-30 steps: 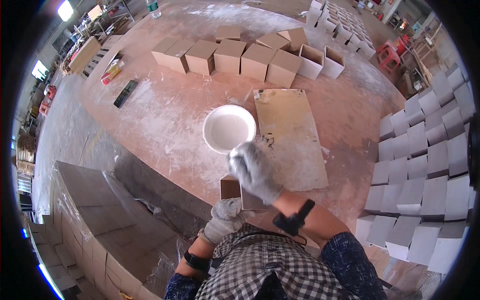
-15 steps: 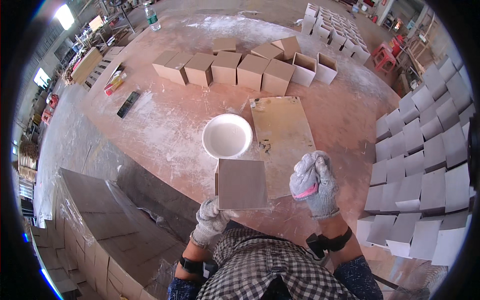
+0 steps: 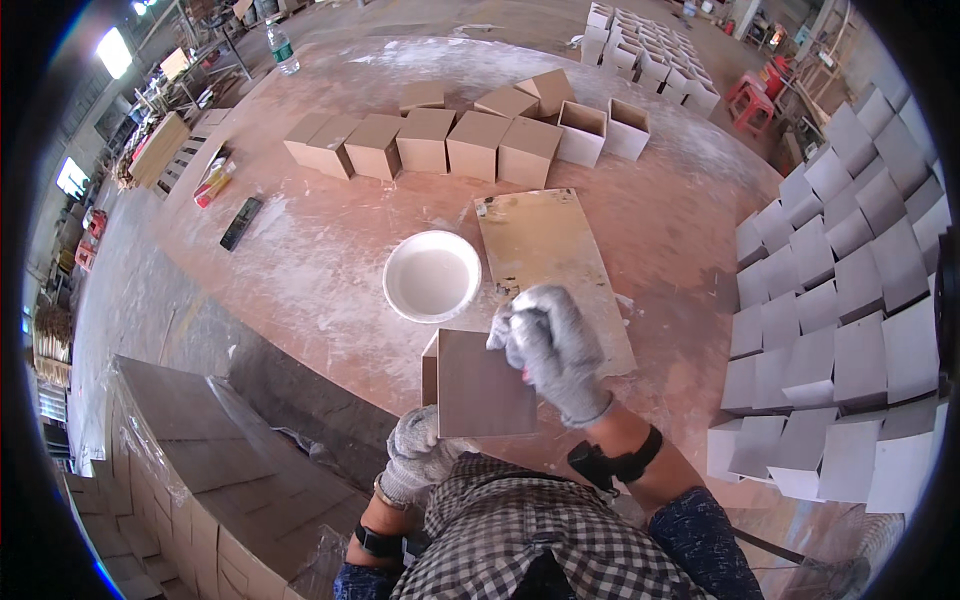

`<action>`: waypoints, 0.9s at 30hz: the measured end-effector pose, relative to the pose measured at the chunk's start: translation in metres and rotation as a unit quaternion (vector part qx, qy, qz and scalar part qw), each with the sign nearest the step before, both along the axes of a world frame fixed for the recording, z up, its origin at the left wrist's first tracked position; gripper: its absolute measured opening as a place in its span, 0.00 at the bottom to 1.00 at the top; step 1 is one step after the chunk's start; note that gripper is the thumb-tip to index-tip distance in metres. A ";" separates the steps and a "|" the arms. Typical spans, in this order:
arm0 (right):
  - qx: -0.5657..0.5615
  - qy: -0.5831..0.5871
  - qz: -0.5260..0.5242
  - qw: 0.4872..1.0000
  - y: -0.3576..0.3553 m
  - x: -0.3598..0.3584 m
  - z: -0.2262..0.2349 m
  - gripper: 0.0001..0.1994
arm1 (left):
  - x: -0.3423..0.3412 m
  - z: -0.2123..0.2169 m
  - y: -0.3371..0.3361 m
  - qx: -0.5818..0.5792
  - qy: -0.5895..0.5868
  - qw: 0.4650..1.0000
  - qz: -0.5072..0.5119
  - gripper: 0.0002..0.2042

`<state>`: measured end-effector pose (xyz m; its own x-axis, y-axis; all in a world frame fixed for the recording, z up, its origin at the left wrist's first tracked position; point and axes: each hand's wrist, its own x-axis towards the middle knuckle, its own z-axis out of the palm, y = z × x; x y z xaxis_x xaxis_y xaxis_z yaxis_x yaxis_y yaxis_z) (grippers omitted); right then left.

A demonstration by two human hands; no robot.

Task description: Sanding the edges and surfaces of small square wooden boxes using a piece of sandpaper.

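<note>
Box (image 3: 485,390) held at the counter (image 3: 310,270)
Left grip (image 3: 417,452) clamped on it; right grip (image 3: 557,352) closed on mostly hidden pink-edged wad (image 3: 526,377); green bottle label (image 3: 284,51) too small to read.

Box (image 3: 482,392) cnr hidden bhd R hand (image 3: 555,350)

1. A clear plastic bottle (image 3: 282,48) was seen upright at the far left of the tabletop (image 3: 320,230).
2. A dark, slim device (image 3: 241,223) was laid flat nearer the middle.
3. A red-and-yellow packet (image 3: 213,183) was seen near it.
4. Beyond, at right, a red stool (image 3: 752,104) was placed on the floor (image 3: 535,30).
</note>
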<state>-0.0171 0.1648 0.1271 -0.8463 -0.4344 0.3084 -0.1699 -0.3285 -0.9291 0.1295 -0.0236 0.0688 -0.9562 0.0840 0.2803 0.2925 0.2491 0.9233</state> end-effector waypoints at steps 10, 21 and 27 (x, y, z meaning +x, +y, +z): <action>0.039 0.019 0.087 0.995 0.019 0.085 0.015 0.10 | -0.021 -0.004 0.002 -0.073 -0.055 0.981 0.170 0.07; -0.305 -0.291 -0.056 0.905 0.078 0.026 0.009 0.11 | -0.009 0.024 -0.014 0.128 0.033 0.984 0.121 0.08; -0.284 -0.167 0.031 0.944 0.061 0.012 0.029 0.14 | -0.014 0.043 -0.009 0.107 0.043 0.990 0.080 0.04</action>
